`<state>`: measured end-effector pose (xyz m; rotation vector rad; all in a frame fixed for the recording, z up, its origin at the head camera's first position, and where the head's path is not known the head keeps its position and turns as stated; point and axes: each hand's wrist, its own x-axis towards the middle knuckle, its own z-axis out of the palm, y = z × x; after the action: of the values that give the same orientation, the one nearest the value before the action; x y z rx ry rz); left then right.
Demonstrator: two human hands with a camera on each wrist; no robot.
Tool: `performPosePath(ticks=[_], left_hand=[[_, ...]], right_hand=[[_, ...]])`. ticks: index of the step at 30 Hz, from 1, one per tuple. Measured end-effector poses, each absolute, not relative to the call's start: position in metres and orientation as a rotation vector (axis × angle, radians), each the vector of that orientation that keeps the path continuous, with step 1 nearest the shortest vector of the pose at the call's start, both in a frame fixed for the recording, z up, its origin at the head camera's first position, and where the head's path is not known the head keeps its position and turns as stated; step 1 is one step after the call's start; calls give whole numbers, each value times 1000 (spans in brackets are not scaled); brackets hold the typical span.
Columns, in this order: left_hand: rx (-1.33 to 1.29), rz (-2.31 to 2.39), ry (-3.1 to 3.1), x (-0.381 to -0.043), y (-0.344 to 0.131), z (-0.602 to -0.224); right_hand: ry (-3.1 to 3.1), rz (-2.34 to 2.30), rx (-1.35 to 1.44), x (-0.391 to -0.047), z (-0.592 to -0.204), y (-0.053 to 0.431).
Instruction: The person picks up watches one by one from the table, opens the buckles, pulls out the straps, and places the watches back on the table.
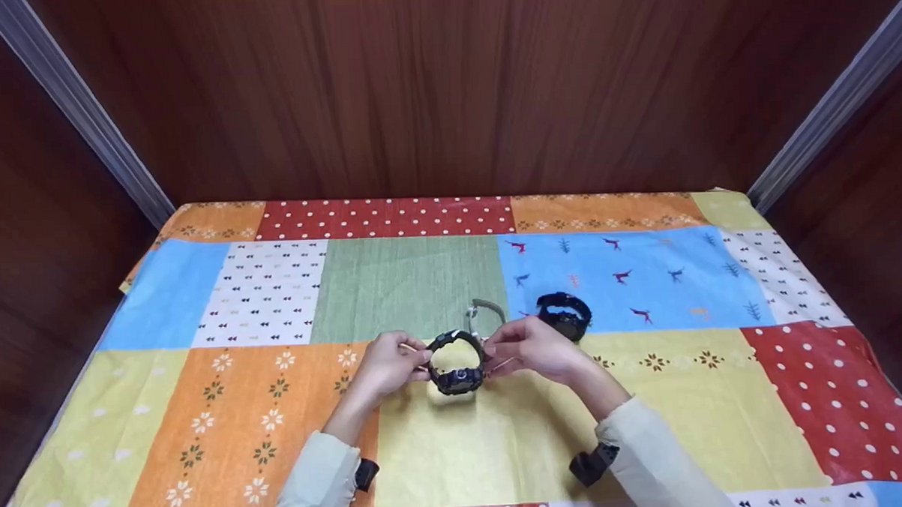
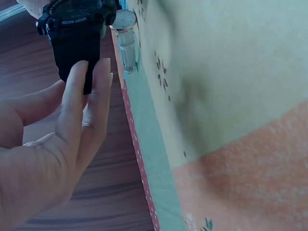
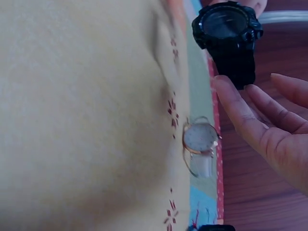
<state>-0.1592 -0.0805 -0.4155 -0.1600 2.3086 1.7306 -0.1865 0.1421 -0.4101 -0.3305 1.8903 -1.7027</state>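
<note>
Between both hands a black digital wristwatch (image 1: 460,381) is held up, its band curved into a ring and its face turned toward me. My left hand (image 1: 387,367) pinches the band on the left side; in the left wrist view, fingertips (image 2: 79,67) lie on the black strap. My right hand (image 1: 533,350) pinches the band from the right, its fingertips at the strap's end in the right wrist view. Just behind the hands lies a slim watch with a round white dial (image 3: 200,138). A second black watch (image 1: 570,326) rests beyond my right hand.
A patchwork-patterned cloth (image 1: 422,277) covers the table. Dark wood panels (image 1: 445,88) rise at the back and both sides, with grey metal strips at the corners. Black devices (image 1: 593,465) are strapped at both wrists below the pale sleeves.
</note>
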Motion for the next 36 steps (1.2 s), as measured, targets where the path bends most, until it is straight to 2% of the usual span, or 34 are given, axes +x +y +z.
performPosePath(ticks=[36], left_hand=[[62, 1755, 2248, -169, -37, -386]], right_hand=[[1813, -1835, -340, -184, -384, 197]])
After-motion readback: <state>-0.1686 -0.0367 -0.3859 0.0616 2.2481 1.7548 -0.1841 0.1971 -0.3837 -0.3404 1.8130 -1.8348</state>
